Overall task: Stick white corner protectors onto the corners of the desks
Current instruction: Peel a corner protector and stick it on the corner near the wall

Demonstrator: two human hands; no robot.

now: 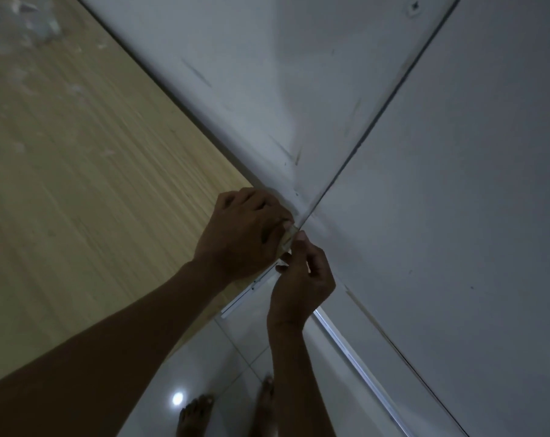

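Dim light, looking down at the corner of the wooden table where it meets the white wall panels. Both my hands are together at that corner. My left hand lies over the table's corner, fingers curled down around the edge, pressing on a small pale, translucent-looking piece, the corner protector. My right hand comes up from below, thumb and fingertips pinching the protector's lower end against the corner. Most of the protector is hidden between the two hands; I cannot tell whether it is fully seated.

Step in hand, as I judge it: fitting and pressing the protector onto this corner. Next move calls for firm, even pressure along both faces so the adhesive takes, then letting go one hand at a time to check it holds.

A blurred pile of clear wrapping sits at the table's far end. My bare feet stand on glossy floor tiles below.
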